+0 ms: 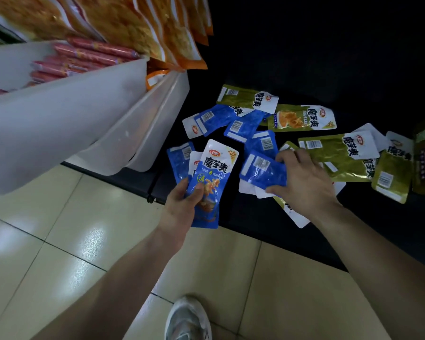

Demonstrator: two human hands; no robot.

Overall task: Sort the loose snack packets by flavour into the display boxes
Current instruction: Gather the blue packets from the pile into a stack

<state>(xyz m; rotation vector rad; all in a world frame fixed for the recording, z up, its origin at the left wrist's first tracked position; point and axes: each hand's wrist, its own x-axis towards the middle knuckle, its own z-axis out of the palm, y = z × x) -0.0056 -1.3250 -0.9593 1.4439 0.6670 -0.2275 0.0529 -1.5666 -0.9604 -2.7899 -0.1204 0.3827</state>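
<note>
Loose snack packets lie scattered on a dark low shelf [304, 57]: several blue ones [241, 123] towards the left and several green ones [339, 153] towards the right. My left hand [182, 204] grips a small fan of blue packets [211, 177] at their lower end, front side up. My right hand [302, 175] pinches another blue packet [263, 171], back side up, at the front of the pile, thumb under it and fingers on top. No display box for these packets is in view.
White plastic bins [123, 133] jut out at the left, one holding red sausage sticks [84, 57]. Orange snack bags [142, 28] hang above them. Beige floor tiles [59, 241] and my shoe [187, 320] lie below the shelf edge.
</note>
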